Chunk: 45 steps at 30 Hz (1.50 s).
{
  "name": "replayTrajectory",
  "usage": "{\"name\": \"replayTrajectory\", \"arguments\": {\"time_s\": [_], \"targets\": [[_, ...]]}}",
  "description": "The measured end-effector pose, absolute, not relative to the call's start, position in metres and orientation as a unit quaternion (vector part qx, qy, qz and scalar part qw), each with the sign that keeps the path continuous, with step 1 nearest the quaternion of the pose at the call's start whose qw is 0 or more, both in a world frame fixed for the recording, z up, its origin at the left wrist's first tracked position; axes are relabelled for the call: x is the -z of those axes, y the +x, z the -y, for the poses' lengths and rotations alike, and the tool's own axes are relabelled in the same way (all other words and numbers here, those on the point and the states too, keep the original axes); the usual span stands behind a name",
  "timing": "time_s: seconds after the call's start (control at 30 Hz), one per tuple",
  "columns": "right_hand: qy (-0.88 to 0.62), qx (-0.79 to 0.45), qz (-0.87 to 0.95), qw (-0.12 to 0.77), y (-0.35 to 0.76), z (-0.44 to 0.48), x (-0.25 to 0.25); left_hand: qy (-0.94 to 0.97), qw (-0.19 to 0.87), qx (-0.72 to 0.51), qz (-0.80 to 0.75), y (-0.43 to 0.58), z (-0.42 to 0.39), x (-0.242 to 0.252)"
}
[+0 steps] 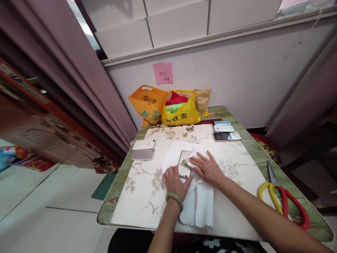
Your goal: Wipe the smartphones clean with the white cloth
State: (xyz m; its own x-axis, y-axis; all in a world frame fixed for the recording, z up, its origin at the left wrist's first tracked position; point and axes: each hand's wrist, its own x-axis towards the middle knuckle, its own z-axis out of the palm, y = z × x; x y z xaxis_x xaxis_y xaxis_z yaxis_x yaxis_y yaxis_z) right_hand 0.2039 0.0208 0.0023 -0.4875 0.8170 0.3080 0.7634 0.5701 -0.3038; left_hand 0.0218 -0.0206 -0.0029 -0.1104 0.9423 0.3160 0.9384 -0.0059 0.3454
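A gold-backed phone [184,162] lies face down on a white cloth [198,204] in the middle of the table. My left hand [174,182], with a green bangle at the wrist, grips the phone's near end. My right hand [207,168] lies flat with fingers stretched out, pressing a fold of the white cloth against the phone's right side.
Two phones [143,149] lie at the table's left, three more [226,130] at the far right. Red-and-yellow scissors [283,196] rest near the right edge. Orange [147,103] and yellow bags [180,109] stand against the wall. A small bottle [185,132] sits behind the cloth.
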Motion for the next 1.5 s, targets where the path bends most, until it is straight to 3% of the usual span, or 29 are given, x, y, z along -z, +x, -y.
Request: {"name": "replayTrajectory", "arguments": {"time_s": [0.2,0.37,0.53,0.77,0.87,1.03,1.2,1.37,1.5], "targets": [[-0.394,-0.043,0.894,0.209,0.200,0.005,-0.003,0.673,0.004,-0.250,-0.696,0.018,0.020,0.007],[-0.471,-0.040,0.849,0.236,0.200,-0.018,0.000,0.669,0.007,-0.247,-0.701,0.022,0.022,0.005],[-0.535,-0.066,0.781,0.315,0.200,-0.034,0.010,0.684,0.036,-0.223,-0.693,0.015,0.021,-0.010],[-0.586,-0.095,0.667,0.450,0.226,-0.011,0.014,0.814,0.121,-0.072,-0.563,-0.025,-0.018,-0.044],[-0.526,-0.050,0.737,0.423,0.231,-0.004,0.008,0.785,0.137,-0.110,-0.595,-0.020,-0.021,-0.032],[-0.411,-0.057,0.861,0.295,0.212,-0.006,0.006,0.712,0.136,-0.228,-0.650,0.004,-0.007,0.001],[-0.403,-0.054,0.895,0.186,0.183,-0.022,0.010,0.713,0.171,-0.252,-0.631,0.001,-0.007,0.012],[-0.411,-0.050,0.891,0.183,0.189,-0.004,0.006,0.705,0.189,-0.248,-0.637,-0.005,-0.007,0.010],[-0.427,-0.102,0.866,0.240,0.206,0.017,0.002,0.712,0.180,-0.227,-0.640,0.001,-0.004,-0.002]]}}
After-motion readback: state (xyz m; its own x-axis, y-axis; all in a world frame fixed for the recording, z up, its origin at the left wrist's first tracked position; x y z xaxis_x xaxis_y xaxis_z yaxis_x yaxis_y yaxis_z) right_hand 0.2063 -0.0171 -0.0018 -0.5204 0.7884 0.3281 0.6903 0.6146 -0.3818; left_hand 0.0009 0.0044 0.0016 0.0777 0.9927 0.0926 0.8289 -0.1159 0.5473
